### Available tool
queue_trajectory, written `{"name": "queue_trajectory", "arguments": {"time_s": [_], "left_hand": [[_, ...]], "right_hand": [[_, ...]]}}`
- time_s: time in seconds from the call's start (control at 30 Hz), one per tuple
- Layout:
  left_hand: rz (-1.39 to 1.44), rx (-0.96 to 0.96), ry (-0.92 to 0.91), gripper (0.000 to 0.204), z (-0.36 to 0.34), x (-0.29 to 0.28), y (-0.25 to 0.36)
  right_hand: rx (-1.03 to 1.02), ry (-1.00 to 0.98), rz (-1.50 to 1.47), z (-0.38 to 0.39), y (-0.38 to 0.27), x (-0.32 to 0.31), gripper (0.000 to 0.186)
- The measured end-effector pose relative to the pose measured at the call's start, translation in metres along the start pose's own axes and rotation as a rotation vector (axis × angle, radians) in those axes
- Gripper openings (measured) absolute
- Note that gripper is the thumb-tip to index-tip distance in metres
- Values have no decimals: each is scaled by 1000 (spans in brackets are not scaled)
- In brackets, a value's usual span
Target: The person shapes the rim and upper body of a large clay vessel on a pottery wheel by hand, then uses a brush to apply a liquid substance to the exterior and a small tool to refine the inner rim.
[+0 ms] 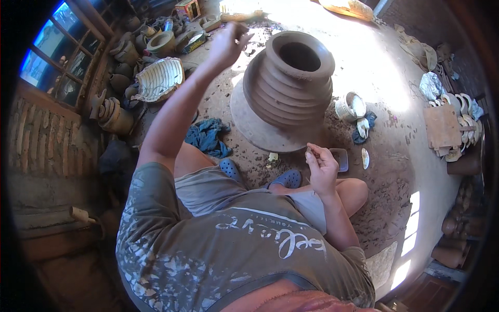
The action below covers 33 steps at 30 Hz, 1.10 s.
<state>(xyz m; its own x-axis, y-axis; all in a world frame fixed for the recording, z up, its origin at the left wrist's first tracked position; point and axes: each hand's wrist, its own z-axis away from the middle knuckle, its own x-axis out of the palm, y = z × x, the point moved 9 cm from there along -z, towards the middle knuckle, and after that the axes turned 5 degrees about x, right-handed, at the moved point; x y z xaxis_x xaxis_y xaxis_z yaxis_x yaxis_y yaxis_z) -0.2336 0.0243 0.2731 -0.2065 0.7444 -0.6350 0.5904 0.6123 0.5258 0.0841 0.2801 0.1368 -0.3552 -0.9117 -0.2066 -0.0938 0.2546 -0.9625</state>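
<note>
A big ribbed clay pot [288,86] with a wide round mouth stands upright on a round wheel head [247,122] in front of me. My left hand [227,46] is raised at the far left of the pot, apart from it. Its fingers are curled round, with something dark at them that I cannot make out. Nearer to me, just off the right front edge of the wheel head, my right hand [323,169] is closed in a pinch. What sits between its fingertips is too small to name.
Right of the pot stands a white bucket [351,106] beside a dark cloth [364,127]. A small plastic tray [340,159] lies near my right hand. Blue-green cloth [208,136] is by my left leg. Several pots and a ribbed white mold [160,79] crowd the left wall.
</note>
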Motion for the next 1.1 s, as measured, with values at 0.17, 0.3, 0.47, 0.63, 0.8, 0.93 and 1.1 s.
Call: {"name": "queue_trajectory", "arguments": {"time_s": [0.17,0.3,0.47,0.63,0.8,0.93,1.1], "left_hand": [[316,-28,147,51,-10,-2,38],[362,-159,-37,55,-16,45,74],[168,-223,-13,44,-16,71,65],[174,-180,-76,39,-16,64,72],[165,-43,-140,40,-24,67,77],[184,59,-263,39,-41,82,67],[247,188,-356,39,-50,88,72]], "right_hand": [[-6,1,181,-7,-15,-5,14],[-371,77,358,-33,-78,4,12],[-656,175,464,-82,-142,16,10],[-956,168,594,-113,-176,49,10],[-983,135,618,-140,-177,70,8],[-935,95,570,-147,-177,73,7],[-938,37,514,-150,-172,59,9]]}}
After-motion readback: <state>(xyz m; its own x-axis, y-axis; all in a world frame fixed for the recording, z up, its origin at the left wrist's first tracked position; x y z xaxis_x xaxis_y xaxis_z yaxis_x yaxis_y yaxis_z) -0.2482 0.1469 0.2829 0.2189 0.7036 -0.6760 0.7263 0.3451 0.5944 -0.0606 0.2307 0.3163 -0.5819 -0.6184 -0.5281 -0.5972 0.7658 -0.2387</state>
